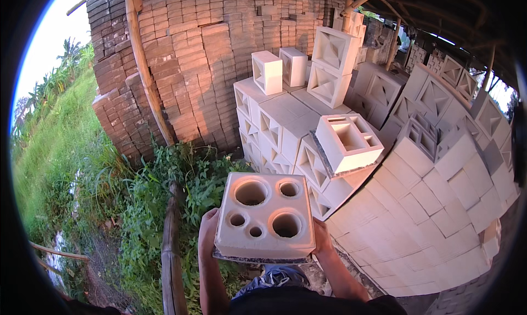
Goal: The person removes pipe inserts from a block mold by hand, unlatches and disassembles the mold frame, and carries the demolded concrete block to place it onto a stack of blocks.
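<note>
Between my two hands is a pale square ventilation block [263,213] with several round holes of differing size in its upper face. A thin dark board [263,258] shows under its lower edge. My left hand [208,231] grips the left side, and my right hand [321,235] grips the right side; the fingertips of both are partly hidden beneath. Ahead and to the right, another pale block [350,142] with rectangular openings rests on a dark board on top of stacked blocks [282,114].
A tall brick stack [186,57] rises behind, with a slanting wooden pole [145,68] before it. Stacked pale blocks [406,221] fill the right side. Two small blocks [267,72] stand on the middle stack. Green plants [143,205] and a wooden post [173,254] lie left.
</note>
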Available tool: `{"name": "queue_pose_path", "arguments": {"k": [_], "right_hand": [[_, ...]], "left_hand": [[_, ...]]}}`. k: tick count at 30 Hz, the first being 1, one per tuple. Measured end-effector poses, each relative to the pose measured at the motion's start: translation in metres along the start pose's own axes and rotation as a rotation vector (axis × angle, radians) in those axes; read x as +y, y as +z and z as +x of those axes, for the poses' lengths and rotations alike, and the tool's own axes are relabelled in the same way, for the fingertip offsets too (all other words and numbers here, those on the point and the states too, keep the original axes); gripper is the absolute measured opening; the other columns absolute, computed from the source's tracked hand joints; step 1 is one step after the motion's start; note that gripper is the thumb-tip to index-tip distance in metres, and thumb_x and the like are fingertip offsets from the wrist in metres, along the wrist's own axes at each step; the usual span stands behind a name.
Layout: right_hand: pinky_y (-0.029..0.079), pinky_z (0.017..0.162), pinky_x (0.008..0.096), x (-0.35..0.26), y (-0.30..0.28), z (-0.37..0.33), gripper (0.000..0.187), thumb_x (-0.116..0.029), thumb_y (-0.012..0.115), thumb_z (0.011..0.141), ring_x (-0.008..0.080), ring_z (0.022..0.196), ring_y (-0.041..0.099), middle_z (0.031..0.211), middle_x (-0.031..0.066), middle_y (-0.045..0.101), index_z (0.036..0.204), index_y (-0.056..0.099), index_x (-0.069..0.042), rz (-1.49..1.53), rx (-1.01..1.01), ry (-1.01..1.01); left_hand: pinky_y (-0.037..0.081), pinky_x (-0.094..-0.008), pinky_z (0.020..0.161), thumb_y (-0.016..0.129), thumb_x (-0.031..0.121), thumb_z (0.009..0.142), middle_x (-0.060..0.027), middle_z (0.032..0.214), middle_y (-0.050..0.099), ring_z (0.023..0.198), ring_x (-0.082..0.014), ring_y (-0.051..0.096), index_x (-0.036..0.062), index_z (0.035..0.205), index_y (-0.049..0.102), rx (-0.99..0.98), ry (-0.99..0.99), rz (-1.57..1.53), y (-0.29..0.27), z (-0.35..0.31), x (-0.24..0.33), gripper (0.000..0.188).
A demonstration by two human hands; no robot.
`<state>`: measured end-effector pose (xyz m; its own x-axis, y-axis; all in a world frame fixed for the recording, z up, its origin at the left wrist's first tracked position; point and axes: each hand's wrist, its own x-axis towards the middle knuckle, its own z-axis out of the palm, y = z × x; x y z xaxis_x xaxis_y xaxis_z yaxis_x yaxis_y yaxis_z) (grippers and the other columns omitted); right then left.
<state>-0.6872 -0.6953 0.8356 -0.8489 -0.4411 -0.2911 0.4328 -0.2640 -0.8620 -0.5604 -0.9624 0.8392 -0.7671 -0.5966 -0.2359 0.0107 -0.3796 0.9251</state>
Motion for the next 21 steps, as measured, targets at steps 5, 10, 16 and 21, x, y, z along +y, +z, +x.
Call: {"name": "queue_pose_path", "arguments": {"k": [5,10,16,21], "right_hand": [[0.047,0.071,0.0262,0.0,0.035,0.081,0.034,-0.023,0.045,0.098,0.0115,0.08,0.058,0.091,0.0069,0.064,0.108,0.061,0.006,0.026,0.065,-0.003],[0.048,0.071,0.0278,-0.031,0.06,0.164,0.033,-0.022,0.047,0.097,0.0121,0.078,0.058,0.092,0.0071,0.065,0.107,0.061,0.006,0.025,0.121,-0.065],[0.048,0.071,0.0286,-0.065,0.093,0.235,0.033,-0.022,0.048,0.097,0.0125,0.08,0.059,0.093,0.0086,0.065,0.109,0.06,0.006,0.095,0.243,-0.094],[0.047,0.071,0.0276,-0.086,0.106,0.28,0.033,-0.021,0.047,0.098,0.0106,0.079,0.057,0.092,0.0076,0.065,0.108,0.061,0.007,0.083,0.321,-0.169]], "left_hand": [[0.044,-0.02,0.051,0.058,0.022,0.091,0.0011,0.07,0.061,0.056,-0.0038,0.054,0.0021,0.083,0.064,-0.041,0.014,0.031,0.003,0.086,0.037,0.022],[0.045,-0.0197,0.052,0.059,0.018,0.089,-0.0002,0.072,0.063,0.059,-0.0046,0.056,0.0012,0.084,0.064,-0.075,-0.009,0.136,0.027,0.19,0.078,0.018],[0.051,-0.0217,0.058,0.062,0.014,0.086,-0.0032,0.079,0.066,0.064,-0.0072,0.06,-0.0013,0.094,0.065,-0.247,0.012,0.153,0.059,0.292,0.123,0.018],[0.052,-0.0227,0.061,0.062,0.014,0.086,-0.0033,0.083,0.066,0.068,-0.0076,0.062,-0.0019,0.096,0.065,-0.417,0.117,0.274,0.078,0.371,0.134,0.018]]}}
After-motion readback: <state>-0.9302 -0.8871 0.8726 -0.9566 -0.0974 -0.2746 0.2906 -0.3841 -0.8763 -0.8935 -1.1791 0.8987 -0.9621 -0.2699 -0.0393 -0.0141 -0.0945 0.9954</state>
